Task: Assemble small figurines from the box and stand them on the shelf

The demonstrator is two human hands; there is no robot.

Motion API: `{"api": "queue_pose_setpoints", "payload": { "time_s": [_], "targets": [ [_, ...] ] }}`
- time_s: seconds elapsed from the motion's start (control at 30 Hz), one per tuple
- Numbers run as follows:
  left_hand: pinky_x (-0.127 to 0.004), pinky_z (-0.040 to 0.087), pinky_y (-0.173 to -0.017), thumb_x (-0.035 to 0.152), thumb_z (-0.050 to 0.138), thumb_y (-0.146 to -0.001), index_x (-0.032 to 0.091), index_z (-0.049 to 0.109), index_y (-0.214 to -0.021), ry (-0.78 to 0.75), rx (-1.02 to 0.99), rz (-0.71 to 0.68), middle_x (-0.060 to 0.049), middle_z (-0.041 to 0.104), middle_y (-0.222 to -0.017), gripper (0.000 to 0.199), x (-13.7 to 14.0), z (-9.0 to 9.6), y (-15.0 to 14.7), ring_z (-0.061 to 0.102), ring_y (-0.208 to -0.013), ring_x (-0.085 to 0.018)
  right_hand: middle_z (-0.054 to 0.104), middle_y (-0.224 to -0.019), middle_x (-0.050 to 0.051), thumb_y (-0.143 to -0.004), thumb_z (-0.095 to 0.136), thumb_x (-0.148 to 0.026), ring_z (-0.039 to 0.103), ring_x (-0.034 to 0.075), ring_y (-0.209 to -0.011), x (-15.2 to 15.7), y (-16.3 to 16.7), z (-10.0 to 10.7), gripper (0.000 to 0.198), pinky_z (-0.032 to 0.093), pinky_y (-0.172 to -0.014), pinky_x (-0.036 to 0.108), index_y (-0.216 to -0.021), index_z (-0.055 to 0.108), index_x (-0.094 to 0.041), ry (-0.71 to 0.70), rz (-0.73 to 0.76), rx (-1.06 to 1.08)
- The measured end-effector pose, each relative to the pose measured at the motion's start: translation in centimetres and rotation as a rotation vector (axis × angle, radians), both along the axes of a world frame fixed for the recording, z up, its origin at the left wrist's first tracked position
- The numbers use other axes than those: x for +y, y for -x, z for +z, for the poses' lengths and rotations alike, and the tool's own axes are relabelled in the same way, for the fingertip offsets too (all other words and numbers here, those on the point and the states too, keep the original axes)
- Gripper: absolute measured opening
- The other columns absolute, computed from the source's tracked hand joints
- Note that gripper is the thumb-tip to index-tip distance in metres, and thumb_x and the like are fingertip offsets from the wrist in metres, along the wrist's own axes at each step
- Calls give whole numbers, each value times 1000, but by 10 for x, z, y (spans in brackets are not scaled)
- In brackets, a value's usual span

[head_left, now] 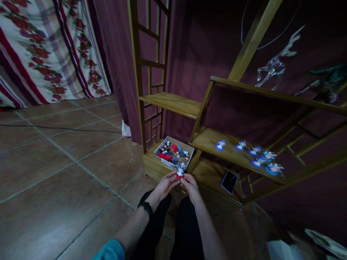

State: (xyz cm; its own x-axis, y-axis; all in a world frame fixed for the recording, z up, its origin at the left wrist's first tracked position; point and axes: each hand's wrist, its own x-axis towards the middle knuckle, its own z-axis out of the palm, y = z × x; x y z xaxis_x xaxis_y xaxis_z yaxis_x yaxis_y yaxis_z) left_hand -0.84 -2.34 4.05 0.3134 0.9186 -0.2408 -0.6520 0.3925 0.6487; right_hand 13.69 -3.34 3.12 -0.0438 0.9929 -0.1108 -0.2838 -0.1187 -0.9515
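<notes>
Between my hands is a small figurine [180, 171] with a white body, bluish hair and a red base. My left hand [168, 181] grips it from the left, and my right hand [190, 183] pinches its base from the right. Just beyond my fingers sits an open cardboard box [173, 166] on the low shelf, holding several mixed figurines and loose red, blue and dark round bases. On the shelf board to the right stand several more figurines, among them a purple-based one [221, 145] and a blue-based one [274, 168].
A wooden display rack [173, 103] surrounds the work area. A dark-screened tablet or phone [229, 182] leans on the lower shelf. A clear deer ornament [276, 65] stands on the upper shelf. A black cable [59, 128] crosses the tiled floor near a flowered curtain [40, 50].
</notes>
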Motion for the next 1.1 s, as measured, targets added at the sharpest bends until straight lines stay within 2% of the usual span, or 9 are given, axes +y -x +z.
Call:
{"api": "queue_pose_setpoints", "payload": {
  "time_s": [0.27, 0.7, 1.1],
  "targets": [
    [-28, 47, -84, 12, 67, -71, 11, 62, -102, -62, -22, 4, -11, 66, -97, 31, -5, 3, -1, 63, -86, -15, 64, -89, 2, -65, 69, -38, 56, 13, -71, -4, 6, 5, 31, 44, -65, 26, -91, 62, -22, -14, -35, 53],
    [-30, 47, -86, 12, 64, -73, 9, 63, -98, -14, -19, 34, -13, 67, -95, 25, -2, 3, 6, 64, -84, -16, 64, -75, 1, -63, 71, -39, 55, 12, -63, 0, 14, 1, 30, 45, -62, 28, -86, 64, -21, 19, -64, 108],
    [-28, 45, -84, 8, 73, -62, 12, 61, -102, -64, 7, 121, -10, 67, -95, 42, -4, 4, 0, 64, -83, -15, 67, -87, 5, -60, 73, -38, 60, 16, -70, 2, 14, -6, 37, 49, -66, 33, -92, 65, -21, 90, -124, 152]
  ]
}}
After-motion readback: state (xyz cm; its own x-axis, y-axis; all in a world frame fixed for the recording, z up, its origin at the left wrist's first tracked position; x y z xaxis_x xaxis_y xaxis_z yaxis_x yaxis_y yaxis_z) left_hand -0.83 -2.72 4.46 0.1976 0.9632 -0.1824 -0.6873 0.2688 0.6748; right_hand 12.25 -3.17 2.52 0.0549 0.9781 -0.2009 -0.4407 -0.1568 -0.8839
